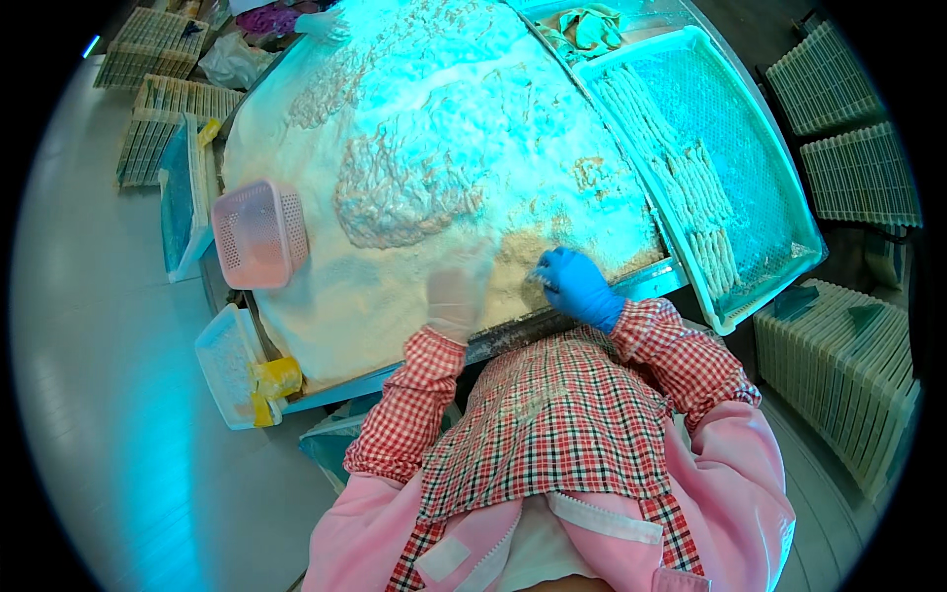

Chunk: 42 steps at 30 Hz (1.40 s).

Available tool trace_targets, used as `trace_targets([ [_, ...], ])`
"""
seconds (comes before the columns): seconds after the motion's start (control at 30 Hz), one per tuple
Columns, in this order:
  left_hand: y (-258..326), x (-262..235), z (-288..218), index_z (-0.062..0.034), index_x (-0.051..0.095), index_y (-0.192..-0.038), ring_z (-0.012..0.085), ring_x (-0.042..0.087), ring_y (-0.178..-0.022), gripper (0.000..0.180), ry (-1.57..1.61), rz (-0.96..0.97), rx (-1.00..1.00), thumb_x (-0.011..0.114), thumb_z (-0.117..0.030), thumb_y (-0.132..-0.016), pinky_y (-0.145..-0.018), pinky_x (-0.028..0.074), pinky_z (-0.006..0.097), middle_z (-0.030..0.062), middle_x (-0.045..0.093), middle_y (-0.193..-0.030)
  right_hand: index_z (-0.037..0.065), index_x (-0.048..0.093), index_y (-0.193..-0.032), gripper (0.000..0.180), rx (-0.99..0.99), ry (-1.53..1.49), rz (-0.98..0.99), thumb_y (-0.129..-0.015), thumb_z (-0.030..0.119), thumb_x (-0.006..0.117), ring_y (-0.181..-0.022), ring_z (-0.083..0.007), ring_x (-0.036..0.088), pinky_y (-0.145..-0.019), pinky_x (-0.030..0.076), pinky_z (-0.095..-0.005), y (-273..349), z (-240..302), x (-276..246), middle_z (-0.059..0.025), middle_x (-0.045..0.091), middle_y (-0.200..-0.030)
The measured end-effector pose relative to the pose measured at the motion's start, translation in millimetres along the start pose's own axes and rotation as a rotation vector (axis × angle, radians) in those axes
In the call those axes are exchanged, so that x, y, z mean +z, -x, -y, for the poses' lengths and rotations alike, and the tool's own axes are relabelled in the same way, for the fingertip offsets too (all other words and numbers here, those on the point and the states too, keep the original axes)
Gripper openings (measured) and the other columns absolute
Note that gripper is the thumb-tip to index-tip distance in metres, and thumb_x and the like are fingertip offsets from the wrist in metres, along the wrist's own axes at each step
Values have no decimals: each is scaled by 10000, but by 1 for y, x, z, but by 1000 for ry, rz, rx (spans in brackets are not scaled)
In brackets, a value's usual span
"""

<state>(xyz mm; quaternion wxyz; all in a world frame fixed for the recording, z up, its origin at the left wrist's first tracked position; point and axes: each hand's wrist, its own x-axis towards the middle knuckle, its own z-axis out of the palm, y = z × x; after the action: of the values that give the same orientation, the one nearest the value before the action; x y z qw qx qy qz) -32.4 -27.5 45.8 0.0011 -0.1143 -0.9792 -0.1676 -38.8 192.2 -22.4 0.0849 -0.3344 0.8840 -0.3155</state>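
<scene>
While both hands work at the near edge of the bench (552, 324), the right hand (577, 286), in a blue glove, pinches a small crumb-coated piece (541, 277) between thumb and fingers (548, 268), closed on it. Piece sits at the fingertips, just above the crumb layer (395, 296), on the left side of the glove. Left hand (457, 296), in a white glove, lies palm down on the crumbs just beside the right hand, fingers spread flat and loose, gripping nothing; the piece is near its fingertips but apart. Crumbs cover most of the bench; a clump of coated strips (400, 192) lies further back, well apart from the hands. Pink basket (261, 234) stands in the crumbs at the left. Teal mesh tray (769, 187) at the right, touching the bench edge, holds rows of coated sticks (681, 168). Pale stacked racks (838, 365) stand right of the tray. Small white tub (225, 360) with yellow tape hangs at the bench's left corner. Sleeves are red check, over a pink apron (750, 474).
</scene>
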Motion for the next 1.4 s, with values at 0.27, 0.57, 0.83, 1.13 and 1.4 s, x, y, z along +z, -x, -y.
trace_targets([
  [0.27,0,53,-8,-45,607,-1159,314,601,-880,390,65,50,-192,668,-216,-814,-760,489,411,157,632,-1033,65,587,-1206,330,537,-411,-110,-890,158,588,-918,-249,568,-678,498,-392,5,-16,23,-113,601,-1077],
  [0.57,-11,70,-52,-13,464,-1327,340,458,-1214,436,158,-260,-160,534,-156,-921,-1054,326,414,199,443,-1353,56,570,-1213,373,860,-1886,-307,-967,333,526,-899,-151,576,-787,484,-297,-23,10,24,-50,619,-1043],
  [0.83,-42,110,-68,-43,391,-1409,348,217,-1407,569,487,-67,-124,497,-344,-938,-1156,81,484,176,266,-1516,32,425,-1363,435,722,-2242,-436,-1022,299,384,-1204,-202,493,-1038,387,-358,-7,15,-16,-100,514,-1328],
  [1.13,15,100,1,16,345,-1395,321,253,-1382,497,328,-329,-682,489,-184,-964,-1134,207,414,171,275,-1490,103,601,-1176,341,1002,-1355,-497,-900,301,561,-545,-53,446,-594,599,-377,102,-88,-132,57,439,-727],
  [1.4,-33,74,-23,-3,431,-1348,272,420,-1269,430,533,-428,-606,508,-86,-932,-1020,380,361,152,411,-1402,143,444,-1384,589,1040,-1092,-533,-950,542,443,-1078,-214,514,-944,408,-392,226,-241,-149,-92,490,-1305],
])
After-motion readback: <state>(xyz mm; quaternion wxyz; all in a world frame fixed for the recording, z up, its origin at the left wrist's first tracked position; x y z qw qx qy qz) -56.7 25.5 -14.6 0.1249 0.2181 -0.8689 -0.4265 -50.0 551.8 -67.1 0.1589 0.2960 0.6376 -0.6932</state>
